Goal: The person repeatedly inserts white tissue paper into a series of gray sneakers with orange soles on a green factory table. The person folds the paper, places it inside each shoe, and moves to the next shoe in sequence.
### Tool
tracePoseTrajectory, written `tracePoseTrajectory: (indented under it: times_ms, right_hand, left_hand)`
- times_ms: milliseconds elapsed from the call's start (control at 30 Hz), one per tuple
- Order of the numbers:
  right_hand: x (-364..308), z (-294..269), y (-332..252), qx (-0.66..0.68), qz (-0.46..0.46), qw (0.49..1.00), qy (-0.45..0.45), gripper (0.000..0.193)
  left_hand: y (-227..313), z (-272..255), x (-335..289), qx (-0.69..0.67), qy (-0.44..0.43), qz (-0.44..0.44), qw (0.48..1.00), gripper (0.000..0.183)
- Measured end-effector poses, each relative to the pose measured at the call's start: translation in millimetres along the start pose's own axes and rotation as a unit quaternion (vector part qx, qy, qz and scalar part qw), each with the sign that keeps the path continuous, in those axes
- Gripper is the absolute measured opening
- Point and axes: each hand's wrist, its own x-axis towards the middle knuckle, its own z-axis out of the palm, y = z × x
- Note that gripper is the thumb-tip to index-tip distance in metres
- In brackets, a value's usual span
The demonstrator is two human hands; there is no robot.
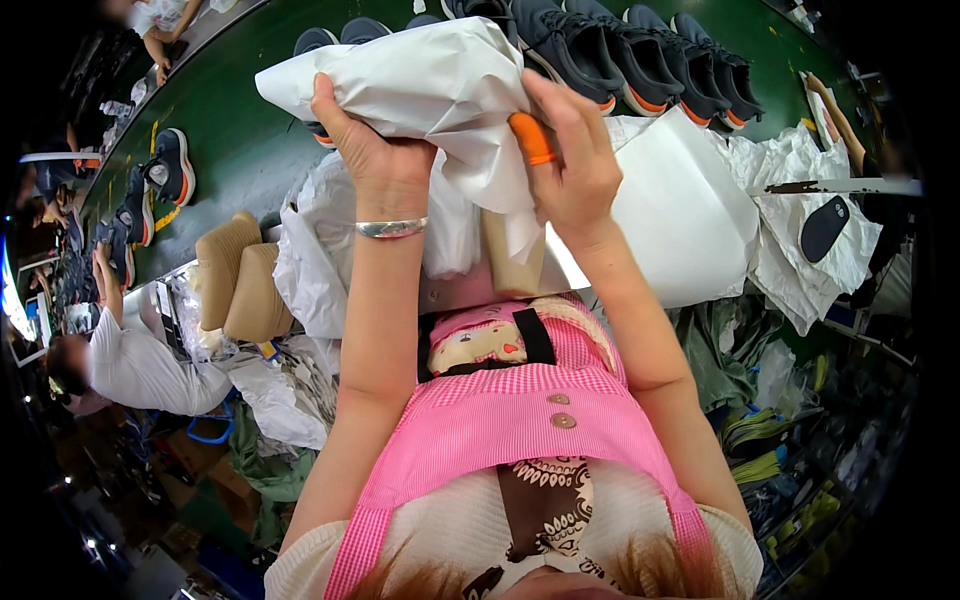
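Note:
Both hands hold a bundle of white wrapping paper (420, 75) above the near edge of the green table. My left hand (385, 165) grips its lower left side, the thumb pressed up against the paper. At the right end, my right hand (578, 165) is closed on the paper's folds, with an orange finger cot (533, 138) on the thumb. What the paper wraps is hidden. Below the bundle a beige moulded insert (513, 255) partly shows. White paper sheets (690, 205) lie beside my right forearm.
Dark shoes with orange soles (640, 65) line the far side; more shoes (172, 165) stand at left. Beige moulded inserts (252, 295) rest left of my arm. A dark insole (825, 228) lies on crumpled paper at right. Other people work at both sides.

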Motion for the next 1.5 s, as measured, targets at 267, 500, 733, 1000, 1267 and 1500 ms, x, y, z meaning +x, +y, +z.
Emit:
tracePoseTrajectory:
  times_ms: [267,500,733,1000,1267,1500]
  right_hand:
    - [-13.3,7.9,-15.5,-0.117,0.052,0.991,-0.046,0.041]
    - [-23.9,-4.4,4.9,0.626,0.566,0.535,-0.048,0.051]
    - [-26.8,-1.5,-5.9,0.661,0.642,0.388,0.009,0.053]
    - [-41.1,-7.4,-10.4,0.764,0.600,0.232,0.053,0.042]
    - [-36.4,3.2,-8.8,0.641,0.588,0.483,0.095,0.042]
    - [-50.5,7.3,-15.3,0.313,0.488,0.809,-0.099,0.058]
  left_hand:
    - [-3.6,5.2,-9.3,0.010,0.005,0.060,0.998,0.067]
    - [0.3,-5.1,-15.4,0.203,-0.108,0.201,0.952,0.075]
    - [-10.1,-45.6,-18.0,0.337,-0.215,0.136,0.906,0.061]
    - [-3.6,-38.5,-3.5,0.267,-0.297,0.029,0.916,0.099]
    - [-39.8,-19.6,-40.9,0.041,-0.071,-0.085,0.993,0.075]
    - [-41.4,-42.6,-18.3,0.046,-0.074,0.025,0.996,0.077]
